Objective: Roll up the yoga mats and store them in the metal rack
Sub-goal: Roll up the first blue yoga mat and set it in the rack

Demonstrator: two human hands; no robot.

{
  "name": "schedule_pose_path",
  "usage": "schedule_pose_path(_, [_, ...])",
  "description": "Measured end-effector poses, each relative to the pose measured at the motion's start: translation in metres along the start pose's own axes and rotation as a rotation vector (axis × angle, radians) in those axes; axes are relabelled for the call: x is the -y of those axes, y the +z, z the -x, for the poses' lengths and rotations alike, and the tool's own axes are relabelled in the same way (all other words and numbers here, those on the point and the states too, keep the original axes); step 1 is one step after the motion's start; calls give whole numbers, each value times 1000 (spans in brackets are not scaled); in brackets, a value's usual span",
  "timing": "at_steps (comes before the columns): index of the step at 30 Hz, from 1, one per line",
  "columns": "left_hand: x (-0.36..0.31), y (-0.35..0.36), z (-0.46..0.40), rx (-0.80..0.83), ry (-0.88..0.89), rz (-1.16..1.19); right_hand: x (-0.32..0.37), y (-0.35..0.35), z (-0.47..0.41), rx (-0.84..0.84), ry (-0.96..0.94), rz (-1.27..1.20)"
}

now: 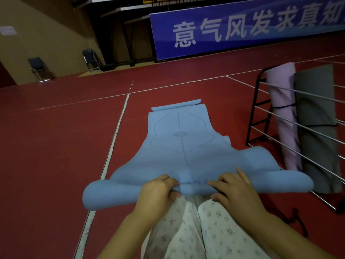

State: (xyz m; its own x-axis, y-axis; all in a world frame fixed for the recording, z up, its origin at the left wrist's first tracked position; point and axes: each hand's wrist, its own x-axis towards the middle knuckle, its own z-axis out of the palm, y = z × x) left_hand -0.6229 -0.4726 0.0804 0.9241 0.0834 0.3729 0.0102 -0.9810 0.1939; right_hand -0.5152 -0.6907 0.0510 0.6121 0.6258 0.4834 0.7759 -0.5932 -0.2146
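Upper left of frame: tan wall w/ two folding chairs (38,69) parked against it, nothing to do w/ the job. Red floor (56,146) runs across the whole shot, white court line (113,139) cutting down left of centre. Centre: blue mat (179,146) lies mostly flat, stretching away toward mid-frame; far end has a small curl, near end is turned over into a first fat roll across the lower middle, approx. one turn only. Left hand (156,193) grips that rolled edge, fingers curled over the top and thumb tucked under; right hand (235,191) does the same just beside it, fingers hooked over the roll, so both are clamped on the mat, not spread flat. Below them, light patterned trousers (205,230) at bottom centre. Right side of frame: metal rack (280,116) w/ black end frame and silver bars, already holding a rolled pink mat (283,113) and a grey mat (315,101) leaning next to it; grey one looks more folded than rolled, can't tell for sure. Dark cord (296,219) on floor lower right. Upper right: blue banner (242,27). Progress, by my read: two mats stored, blue one barely started. Left: roll nearly its full length, prob. tie it, then carry to rack. No other loose mats visible in shot.
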Motion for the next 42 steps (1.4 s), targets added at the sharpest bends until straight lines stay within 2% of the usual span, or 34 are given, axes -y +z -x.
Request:
schedule_pose_path(4, [1,-2,-3,23,-76,122,-8,-2,-10,44,52,-109])
schedule_pose_path(7, [1,2,-1,-49,-100,186,-9,-6,-18,144,121,-175])
schedule_pose_path(10, [2,6,-1,-56,-116,238,-11,-8,-25,196,126,-235])
schedule_pose_path(15, [13,18,-6,-66,-68,268,-13,-4,-30,207,150,-307])
schedule_pose_path(21, [15,17,-18,-82,-104,106,-12,0,-39,160,233,-185])
schedule_pose_path(24, [14,14,-24,-86,-77,1,-7,-5,-50,249,229,-36])
schedule_pose_path(27, [16,10,-30,-18,-100,-31,-5,-10,-55,296,166,43])
schedule_pose_path(29, [14,4,-29,-35,-88,-34,-4,-9,-54,275,139,77])
schedule_pose_path(32, [14,3,-20,-92,-16,-62,4,-8,-45,102,109,146])
schedule_pose_path(35, [17,-2,-9,-80,42,-64,10,-5,-32,6,94,99])
schedule_pose_path(39, [21,-2,0,-6,65,-62,7,-3,-12,5,36,67])
schedule_pose_path(42, [20,-3,0,-18,44,-45,4,-5,-4,31,52,69])
